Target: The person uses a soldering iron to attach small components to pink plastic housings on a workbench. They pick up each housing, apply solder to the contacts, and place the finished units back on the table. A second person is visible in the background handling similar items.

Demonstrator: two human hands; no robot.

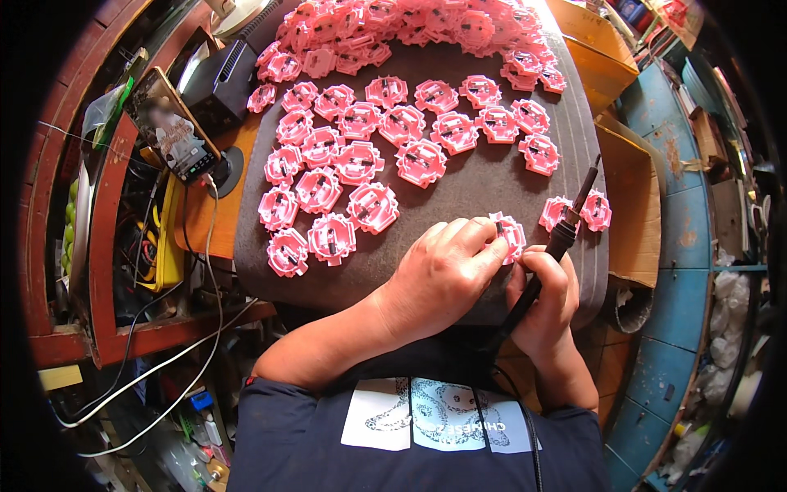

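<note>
- We have our left hand right of centre in the frame, its fingers bent and gripping a pink piece between thumb and forefinger.
- That pink piece sits just right of centre, at our left fingertips; our right thumb is close below it, and we cannot tell whether it touches.
- Our right hand is closed around a soldering iron, whose tip points toward the upper right.
- We see two pink pieces at the right lying on the table, partly behind the iron, one on each side of it.
- We have loose rows of other pink pieces from the centre toward the left of the tabletop, most of them well apart from our hands and showing small dark parts inside.
- A big pile of pink pieces fills the top centre of the frame.
- At the upper left we see a phone leaning back, with a white cable at its lower end, and a black box beside it.
- An open cardboard box stands at the right, just beyond the table's edge.
- Our dark shirt fills the bottom centre.
</note>
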